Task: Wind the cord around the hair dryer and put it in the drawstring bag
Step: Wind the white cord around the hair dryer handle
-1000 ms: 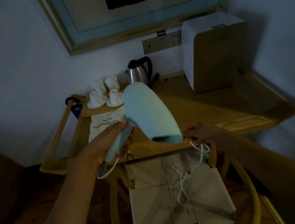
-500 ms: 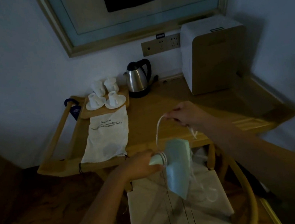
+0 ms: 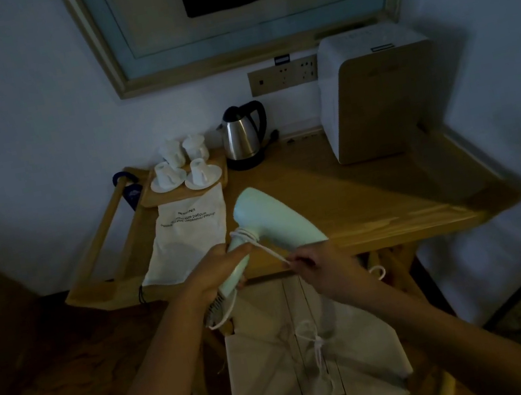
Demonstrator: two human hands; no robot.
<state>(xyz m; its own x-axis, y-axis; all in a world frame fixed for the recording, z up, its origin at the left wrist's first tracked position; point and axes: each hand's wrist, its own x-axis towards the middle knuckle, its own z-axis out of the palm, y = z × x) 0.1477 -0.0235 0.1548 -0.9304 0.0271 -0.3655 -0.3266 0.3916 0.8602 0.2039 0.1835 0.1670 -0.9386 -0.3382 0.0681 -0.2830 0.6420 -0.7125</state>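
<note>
Above the wooden table, your left hand grips the pale blue plastic hair dryer by its handle while your right hand pinches the white cord taut for winding (the white drawstring bag lies flat alongside, ready).

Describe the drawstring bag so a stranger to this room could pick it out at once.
Start at the wooden table against the wall, under the framed picture. On its left part, just in front of the wooden tray of white cups, lies the drawstring bag. It is the only flat, pale cloth thing there, printed with dark lettering.
</note>
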